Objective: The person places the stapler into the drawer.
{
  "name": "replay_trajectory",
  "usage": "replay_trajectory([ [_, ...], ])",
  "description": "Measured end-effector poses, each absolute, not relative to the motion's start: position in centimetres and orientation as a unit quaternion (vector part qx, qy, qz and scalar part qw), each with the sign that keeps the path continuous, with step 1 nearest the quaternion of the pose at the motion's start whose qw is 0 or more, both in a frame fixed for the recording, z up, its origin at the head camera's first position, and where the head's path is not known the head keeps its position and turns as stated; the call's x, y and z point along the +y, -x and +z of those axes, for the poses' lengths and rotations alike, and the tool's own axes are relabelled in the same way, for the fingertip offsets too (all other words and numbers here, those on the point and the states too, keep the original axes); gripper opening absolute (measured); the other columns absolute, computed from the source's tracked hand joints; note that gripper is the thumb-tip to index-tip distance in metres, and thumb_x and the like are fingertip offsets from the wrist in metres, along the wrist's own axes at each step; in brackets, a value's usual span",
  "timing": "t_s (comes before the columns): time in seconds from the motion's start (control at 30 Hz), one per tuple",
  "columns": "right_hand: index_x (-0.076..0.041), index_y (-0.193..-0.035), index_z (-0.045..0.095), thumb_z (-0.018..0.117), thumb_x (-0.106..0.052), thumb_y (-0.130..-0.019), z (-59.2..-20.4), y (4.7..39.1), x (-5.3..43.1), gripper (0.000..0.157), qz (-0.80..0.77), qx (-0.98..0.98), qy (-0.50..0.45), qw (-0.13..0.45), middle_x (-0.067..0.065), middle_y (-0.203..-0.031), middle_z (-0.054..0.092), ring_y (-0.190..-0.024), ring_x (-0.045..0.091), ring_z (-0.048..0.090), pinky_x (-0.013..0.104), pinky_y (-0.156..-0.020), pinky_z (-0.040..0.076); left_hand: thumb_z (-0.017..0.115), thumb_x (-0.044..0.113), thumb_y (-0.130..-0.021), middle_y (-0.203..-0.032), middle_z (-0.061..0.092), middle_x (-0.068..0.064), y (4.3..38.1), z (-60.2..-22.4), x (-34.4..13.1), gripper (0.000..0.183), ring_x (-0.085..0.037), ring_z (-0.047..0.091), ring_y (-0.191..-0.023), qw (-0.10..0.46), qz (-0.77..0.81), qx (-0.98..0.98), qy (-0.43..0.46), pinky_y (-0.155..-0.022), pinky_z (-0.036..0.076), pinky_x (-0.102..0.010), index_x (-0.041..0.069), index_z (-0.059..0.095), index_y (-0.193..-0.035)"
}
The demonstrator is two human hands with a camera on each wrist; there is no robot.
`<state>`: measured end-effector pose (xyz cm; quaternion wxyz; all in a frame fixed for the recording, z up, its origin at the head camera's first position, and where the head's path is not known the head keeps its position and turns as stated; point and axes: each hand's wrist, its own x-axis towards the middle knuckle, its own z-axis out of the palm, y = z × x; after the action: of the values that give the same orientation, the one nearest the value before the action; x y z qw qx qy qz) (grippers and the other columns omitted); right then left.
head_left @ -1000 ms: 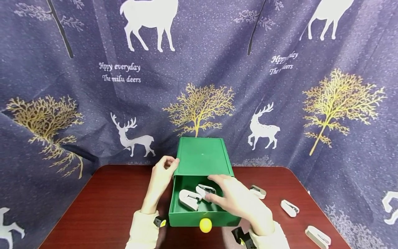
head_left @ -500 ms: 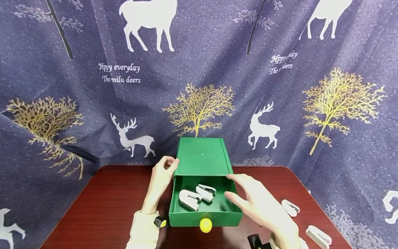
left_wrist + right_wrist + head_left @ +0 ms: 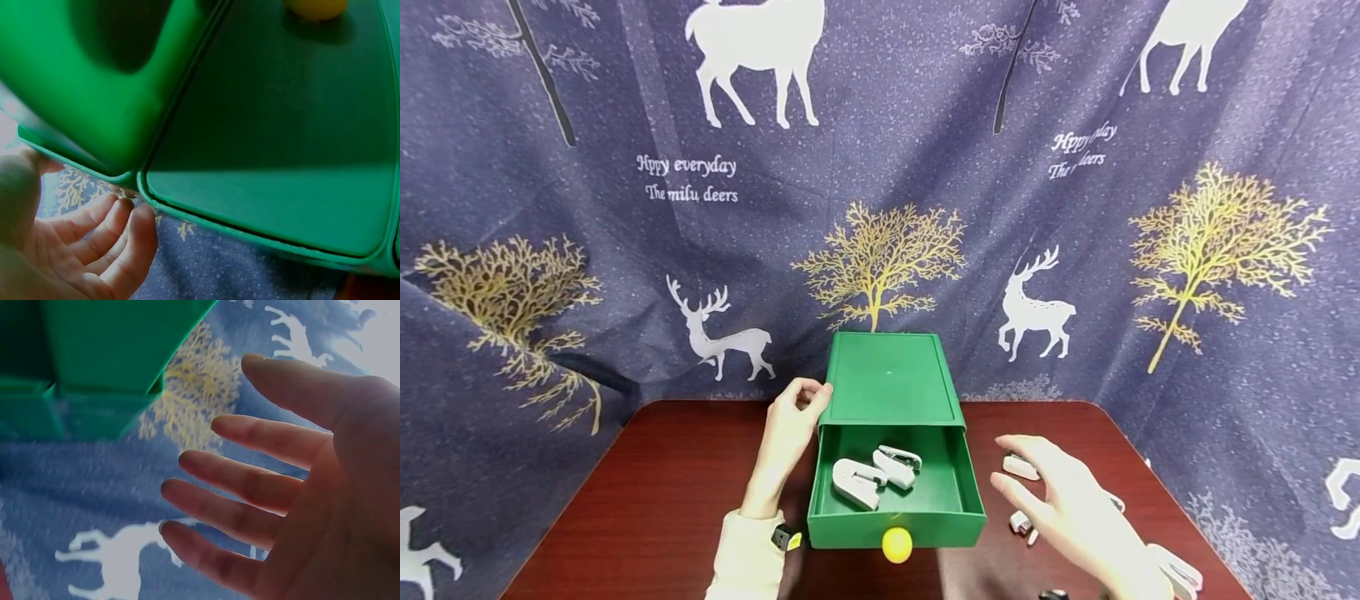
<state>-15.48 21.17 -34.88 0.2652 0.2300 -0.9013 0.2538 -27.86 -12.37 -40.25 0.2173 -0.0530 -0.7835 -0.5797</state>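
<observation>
A green box (image 3: 891,379) stands on the table with its drawer (image 3: 850,531) pulled out toward me; a yellow round knob (image 3: 897,545) sits on the drawer front. Two white staplers, a left stapler (image 3: 857,483) and a right stapler (image 3: 897,465), lie inside it. My left hand (image 3: 790,425) touches the left side of the box near its front opening, fingers loosely bent. Right of the drawer, my right hand (image 3: 1067,500) hovers above the table with fingers spread and nothing in them; the right wrist view shows the bare palm (image 3: 325,531).
Several more white staplers lie on the right of the table: a back stapler (image 3: 1021,467), a stapler (image 3: 1021,523) beside the drawer, one partly behind my right hand, and a stapler (image 3: 1176,571) near the right edge. A deer-patterned cloth (image 3: 880,167) hangs behind the dark red table (image 3: 662,500).
My right hand has come out of the drawer and moved right, over the table by the loose staplers, leaving both staplers in the drawer. The left hand has stayed against the box.
</observation>
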Motion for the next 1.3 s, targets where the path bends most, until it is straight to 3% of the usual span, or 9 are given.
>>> replay_trajectory([
  [0.17, -0.020, -0.118, 0.064, 0.081, -0.017, -0.079, -36.4, 15.0, 23.7, 0.043, 0.214, -0.898, -0.226, 0.310, -0.012, -0.110, 0.064, -0.101, 0.009, 0.060, 0.008, -0.090, 0.032, 0.068, 0.036, -0.092, -0.080, 0.062, -0.003, 27.9, -40.3, -12.4, 0.024, -0.019, 0.057, -0.070, 0.216, -0.579, -0.785, 0.050, -0.060, 0.046, -0.026, 0.013, 0.066, -0.097],
  [0.4, -0.018, -0.117, 0.066, 0.084, -0.021, -0.076, -38.2, 14.1, 27.0, 0.044, 0.223, -0.917, -0.160, 0.289, -0.006, -0.110, 0.066, -0.097, 0.008, 0.064, 0.003, -0.082, 0.036, 0.068, 0.038, -0.092, -0.083, 0.064, -0.002, 27.9, -40.6, -12.6, 0.026, -0.018, 0.060, -0.071, 0.212, -0.583, -0.782, 0.049, -0.060, 0.048, -0.027, 0.013, 0.066, -0.098],
  [0.57, -0.016, -0.114, 0.068, 0.084, -0.031, -0.076, -39.4, 13.8, 29.0, 0.043, 0.193, -0.936, -0.109, 0.274, -0.003, -0.110, 0.067, -0.099, 0.018, 0.061, 0.005, -0.083, 0.029, 0.068, 0.038, -0.092, -0.084, 0.064, -0.002, 27.8, -40.5, -12.6, 0.026, -0.018, 0.060, -0.072, 0.215, -0.583, -0.782, 0.050, -0.060, 0.048, -0.027, 0.012, 0.066, -0.098],
  [0.7, -0.017, -0.117, 0.068, 0.082, -0.036, -0.078, -40.3, 13.7, 30.3, 0.046, 0.185, -0.944, -0.094, 0.258, -0.001, -0.114, 0.067, -0.102, 0.014, 0.060, 0.004, -0.083, 0.026, 0.067, 0.038, -0.093, -0.083, 0.064, -0.003, 27.9, -40.5, -12.6, 0.027, -0.018, 0.059, -0.071, 0.212, -0.585, -0.781, 0.051, -0.059, 0.048, -0.027, 0.012, 0.066, -0.099],
  [0.8, -0.016, -0.121, 0.068, 0.082, -0.036, -0.078, -41.2, 13.6, 31.2, 0.050, 0.177, -0.947, -0.092, 0.252, 0.000, -0.115, 0.067, -0.101, 0.012, 0.060, 0.008, -0.080, 0.034, 0.067, 0.040, -0.092, -0.083, 0.064, -0.003, 27.9, -40.7, -12.6, 0.028, -0.017, 0.059, -0.069, 0.210, -0.586, -0.781, 0.052, -0.058, 0.048, -0.027, 0.012, 0.066, -0.099],
  [0.9, -0.013, -0.124, 0.066, 0.081, -0.035, -0.079, -42.1, 13.5, 32.0, 0.052, 0.182, -0.953, -0.085, 0.228, 0.006, -0.116, 0.067, -0.083, 0.006, 0.059, 0.018, -0.065, 0.043, 0.067, 0.041, -0.092, -0.081, 0.063, -0.003, 27.9, -40.8, -12.5, 0.029, -0.018, 0.057, -0.066, 0.209, -0.587, -0.781, 0.052, -0.057, 0.048, -0.028, 0.013, 0.066, -0.098],
  [1.07, -0.004, -0.120, 0.064, 0.077, -0.033, -0.084, -43.7, 13.6, 33.8, 0.048, 0.197, -0.962, -0.049, 0.180, 0.008, -0.105, 0.065, -0.057, -0.003, 0.040, 0.026, -0.053, 0.039, 0.067, 0.041, -0.092, -0.081, 0.063, -0.002, 28.0, -40.9, -12.4, 0.028, -0.017, 0.058, -0.067, 0.211, -0.585, -0.781, 0.054, -0.058, 0.048, -0.027, 0.013, 0.066, -0.098],
  [1.17, -0.003, -0.118, 0.065, 0.076, -0.034, -0.084, -44.7, 13.9, 35.2, 0.047, 0.192, -0.967, -0.036, 0.162, 0.006, -0.100, 0.064, -0.061, -0.003, 0.045, 0.029, -0.057, 0.044, 0.067, 0.039, -0.092, -0.081, 0.064, -0.002, 28.0, -40.9, -12.4, 0.027, -0.018, 0.058, -0.068, 0.211, -0.585, -0.781, 0.054, -0.058, 0.048, -0.027, 0.013, 0.066, -0.098],
  [1.3, -0.004, -0.114, 0.066, 0.076, -0.035, -0.083, -45.8, 14.4, 37.1, 0.045, 0.172, -0.975, -0.028, 0.139, 0.012, -0.106, 0.066, -0.079, 0.013, 0.061, 0.041, -0.068, 0.050, 0.068, 0.037, -0.093, -0.081, 0.064, -0.002, 28.0, -40.9, -12.3, 0.026, -0.017, 0.058, -0.068, 0.211, -0.583, -0.783, 0.052, -0.059, 0.047, -0.027, 0.012, 0.066, -0.098],
])
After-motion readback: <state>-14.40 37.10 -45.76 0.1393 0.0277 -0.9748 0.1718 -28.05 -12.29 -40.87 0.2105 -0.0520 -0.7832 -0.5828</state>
